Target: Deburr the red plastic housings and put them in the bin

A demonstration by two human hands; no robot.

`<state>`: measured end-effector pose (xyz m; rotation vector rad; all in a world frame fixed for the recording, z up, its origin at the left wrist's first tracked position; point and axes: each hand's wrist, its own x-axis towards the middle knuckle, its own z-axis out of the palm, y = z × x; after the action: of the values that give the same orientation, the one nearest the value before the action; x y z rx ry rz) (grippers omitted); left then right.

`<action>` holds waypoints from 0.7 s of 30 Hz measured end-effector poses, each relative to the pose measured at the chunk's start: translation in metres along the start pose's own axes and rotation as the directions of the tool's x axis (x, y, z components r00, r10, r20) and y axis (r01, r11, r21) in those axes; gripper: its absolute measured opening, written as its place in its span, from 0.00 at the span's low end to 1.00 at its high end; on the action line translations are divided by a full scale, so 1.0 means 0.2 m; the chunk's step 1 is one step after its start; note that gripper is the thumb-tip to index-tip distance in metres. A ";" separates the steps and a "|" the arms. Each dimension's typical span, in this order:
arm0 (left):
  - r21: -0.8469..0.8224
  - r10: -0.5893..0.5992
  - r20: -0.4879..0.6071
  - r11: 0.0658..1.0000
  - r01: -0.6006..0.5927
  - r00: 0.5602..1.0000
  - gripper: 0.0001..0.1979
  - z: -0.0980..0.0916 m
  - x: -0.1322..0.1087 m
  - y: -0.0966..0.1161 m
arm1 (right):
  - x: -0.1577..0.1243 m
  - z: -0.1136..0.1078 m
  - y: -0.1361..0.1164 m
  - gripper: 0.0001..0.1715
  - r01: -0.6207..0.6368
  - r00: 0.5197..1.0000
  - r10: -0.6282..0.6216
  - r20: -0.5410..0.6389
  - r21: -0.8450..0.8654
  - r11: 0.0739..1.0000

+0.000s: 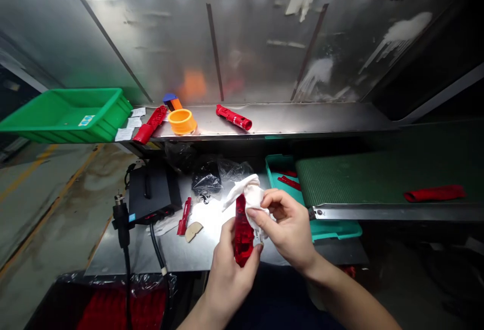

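Held upright above the metal bench is a glossy red plastic housing [242,234], with my left hand [230,277] closed around its lower part. My right hand [289,226] pinches a white cloth [254,195] and presses it against the housing's upper right side. Part of the cloth drapes over the top end of the housing. Left of my hands on the bench lie a slim red plastic part [184,216] and a small beige half-round piece [193,232].
A metal shelf holds a green bin [68,118], an orange tape roll [182,121] and red parts [233,117]. A green conveyor [355,173] carries a red piece [434,193] on the right. Beside a black box [153,191] stands a cabled tool [121,221]. A teal tray [273,163] sits behind.
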<state>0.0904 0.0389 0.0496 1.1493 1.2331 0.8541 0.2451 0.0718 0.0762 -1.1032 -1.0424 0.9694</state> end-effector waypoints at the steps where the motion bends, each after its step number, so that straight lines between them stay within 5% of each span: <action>1: -0.102 -0.028 0.096 0.994 0.037 0.995 0.28 0.00 0.00 0.01 | 0.01 -0.02 -0.01 0.14 -0.004 1.000 0.004 0.013 0.000 1.000; 4: -0.524 -0.008 0.413 0.816 0.245 0.911 0.26 -0.01 -0.01 0.05 | 0.06 -0.10 -0.02 0.16 -0.034 0.998 0.036 -0.051 0.042 0.999; 6: -0.676 0.061 0.479 0.662 0.324 0.875 0.26 0.00 -0.01 0.06 | 0.09 -0.15 -0.01 0.17 -0.051 0.994 0.057 -0.097 0.067 0.996; 8: -0.716 0.100 0.497 0.608 0.342 0.862 0.26 0.01 0.00 0.07 | 0.10 -0.19 0.00 0.18 -0.093 0.994 0.097 -0.049 0.086 0.992; 12: -0.710 0.120 0.513 0.616 0.342 0.850 0.25 0.04 0.02 0.03 | 0.06 -0.22 0.04 0.20 -0.197 0.979 0.189 0.071 0.130 0.972; 21: -0.649 0.114 0.512 0.701 0.296 0.852 0.24 0.04 0.05 -0.06 | 0.04 -0.25 0.07 0.12 -0.152 0.987 0.158 -0.030 0.133 0.979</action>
<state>0.0985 0.0437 0.0349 0.5891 0.4090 0.7619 0.2947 0.0707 0.0576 -1.1033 -0.8569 1.1190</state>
